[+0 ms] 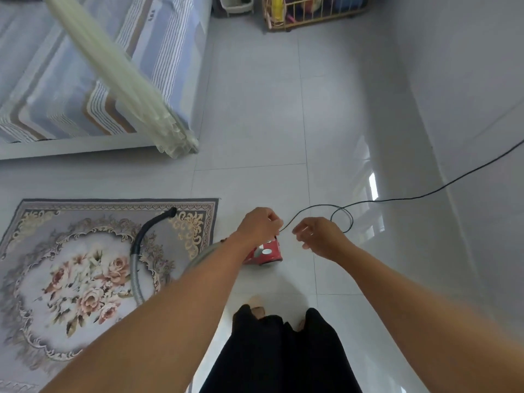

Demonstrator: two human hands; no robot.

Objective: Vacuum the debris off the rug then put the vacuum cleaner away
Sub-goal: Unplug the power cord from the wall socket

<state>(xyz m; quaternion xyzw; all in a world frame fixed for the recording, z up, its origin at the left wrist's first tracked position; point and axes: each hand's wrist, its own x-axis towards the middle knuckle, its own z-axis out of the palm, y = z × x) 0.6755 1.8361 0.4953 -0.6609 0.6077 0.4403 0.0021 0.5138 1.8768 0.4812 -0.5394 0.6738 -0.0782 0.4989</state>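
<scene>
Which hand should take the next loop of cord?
Right. The right hand seems free beside the slack loop of the thin black power cord; the left hand pinches that cord.

The rug is grey with pink roses and cream-gold scrollwork — pretty busy. The vacuum cleaner is red with white spots, black cord, grey hose. The bedsheet — blue, white, brown stripes. White floor tiles.

Striped bed and yellow rack stand apart.
</scene>
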